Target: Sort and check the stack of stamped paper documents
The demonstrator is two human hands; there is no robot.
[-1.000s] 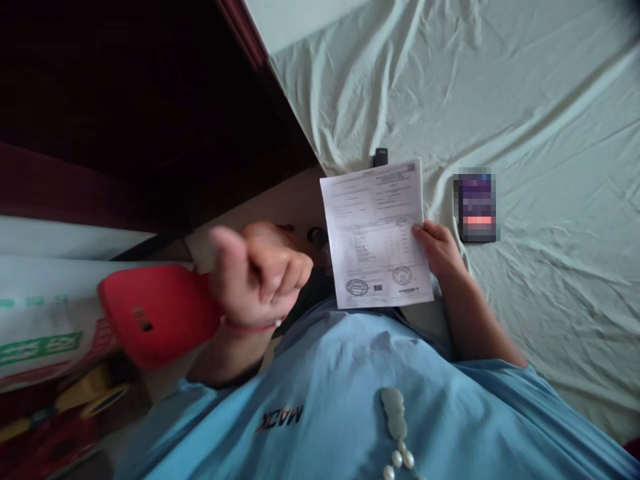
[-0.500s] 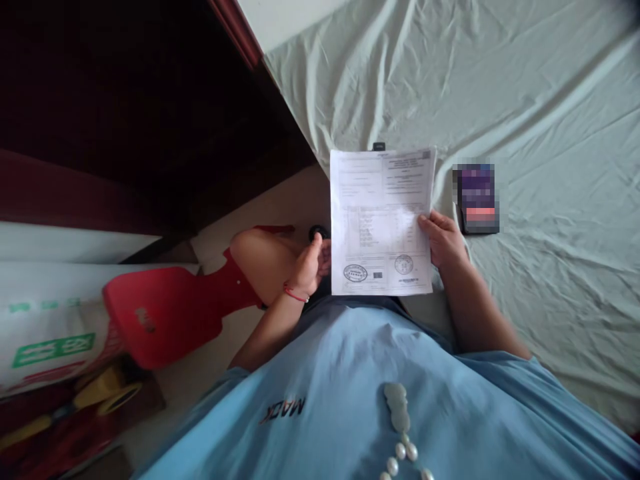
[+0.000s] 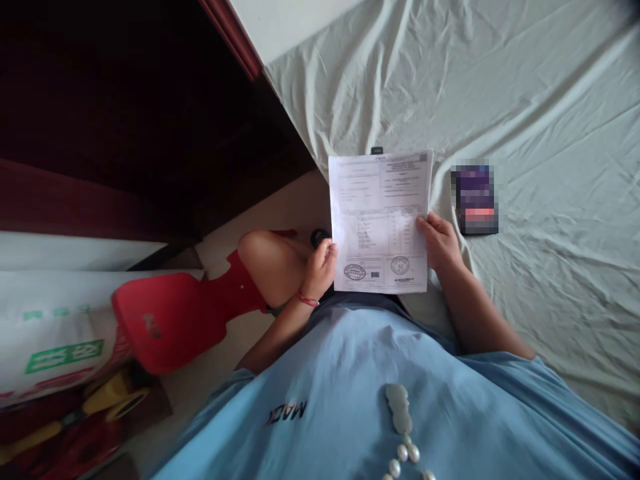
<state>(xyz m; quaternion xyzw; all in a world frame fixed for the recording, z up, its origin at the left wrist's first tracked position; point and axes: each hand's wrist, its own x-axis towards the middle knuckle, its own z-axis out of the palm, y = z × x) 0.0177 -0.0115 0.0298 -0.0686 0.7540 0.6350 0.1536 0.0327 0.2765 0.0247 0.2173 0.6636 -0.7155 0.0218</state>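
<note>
A printed white document (image 3: pixel 380 207), with a table and two round stamps low on the page, is held upright in front of my lap. My left hand (image 3: pixel 321 268), with a red band at the wrist, is closed on its lower left edge. On the right edge, my right hand (image 3: pixel 440 241) pinches the paper, thumb on the front and fingers partly behind. Beyond the page's top edge shows a small black object (image 3: pixel 377 151); the rest of it is hidden. A phone-like device (image 3: pixel 477 200), its screen blurred, lies to the right of my right hand.
A wrinkled pale green sheet (image 3: pixel 550 133) spreads over the surface ahead and right. To the left are a red plastic chair (image 3: pixel 175 320), a white bag with green print (image 3: pixel 65 333) and a yellow-handled tool (image 3: pixel 110 397). Dark furniture (image 3: pixel 125 120) stands at the upper left.
My left hand has moved from open beside the page to gripping its left edge. The document has tilted slightly; my right hand keeps its hold.
</note>
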